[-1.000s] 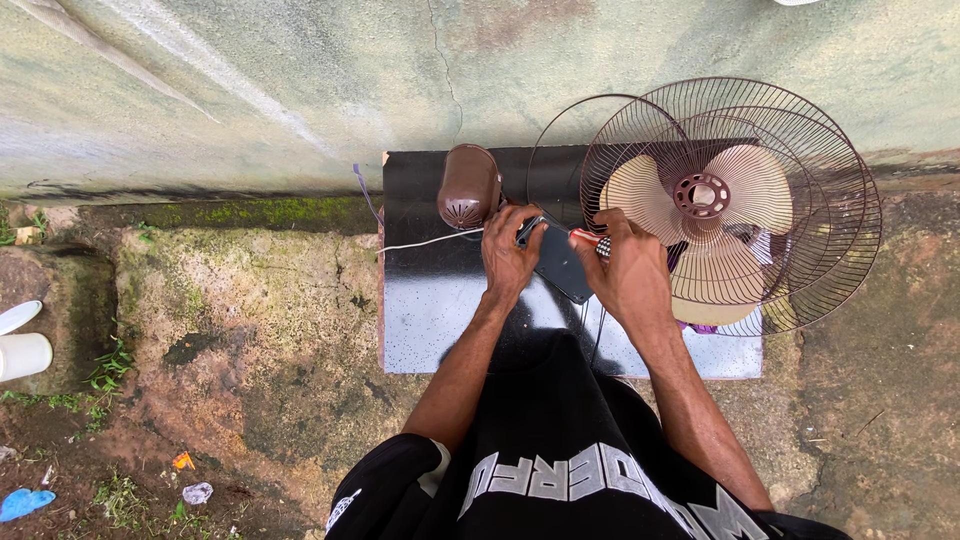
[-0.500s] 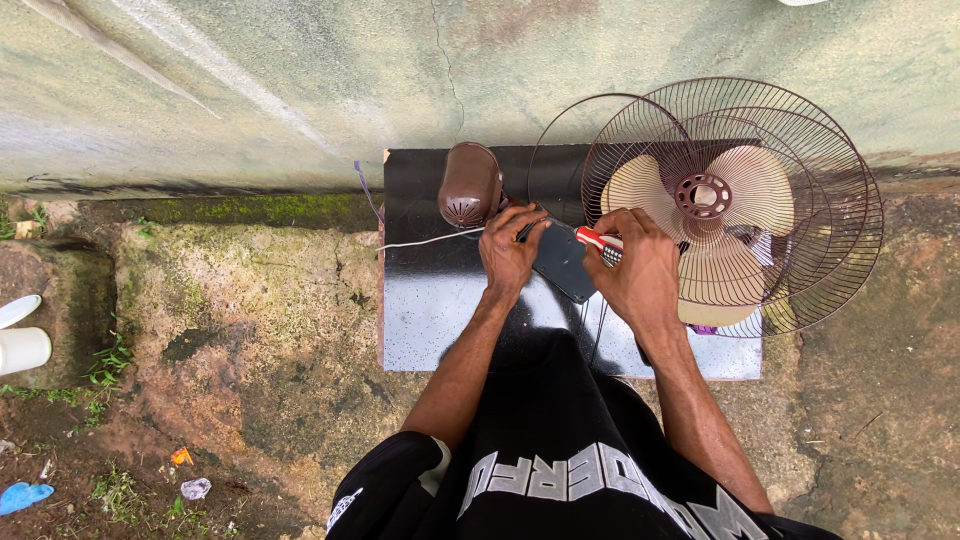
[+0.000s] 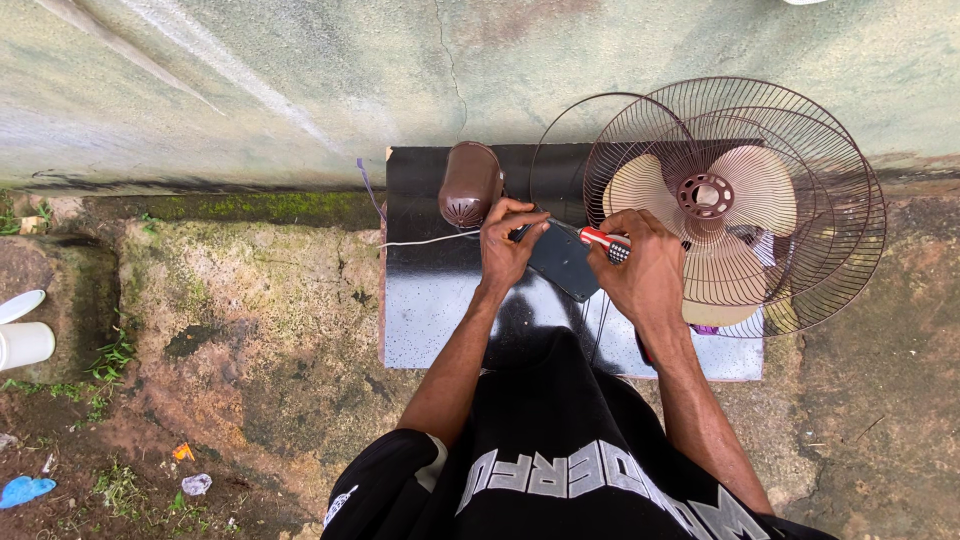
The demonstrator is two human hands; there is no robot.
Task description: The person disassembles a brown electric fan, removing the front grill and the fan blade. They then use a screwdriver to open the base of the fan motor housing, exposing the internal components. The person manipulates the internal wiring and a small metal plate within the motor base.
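My left hand [image 3: 508,245] grips the upper end of a dark flat part [image 3: 562,262] lying on a glossy black board [image 3: 430,300]. My right hand [image 3: 642,270] holds a screwdriver [image 3: 600,240] with a red and black handle, its shaft pointing left toward the dark part under my left fingers. A brown domed motor cover [image 3: 470,184] lies just left of my left hand, with a white wire [image 3: 425,241] running from it. Right of my hands rest brown wire fan guards [image 3: 800,190] with a cream fan blade [image 3: 745,200] inside.
A stained concrete wall [image 3: 300,80] runs along the far side. Mossy, uneven ground [image 3: 220,300] lies to the left. A white cup [image 3: 25,345] stands at the left edge, with small litter [image 3: 25,490] near the bottom left. My black shorts [image 3: 560,470] fill the lower centre.
The screwdriver's red handle has come into view as my right hand turned and shifted slightly down. My left hand stays on the dark part.
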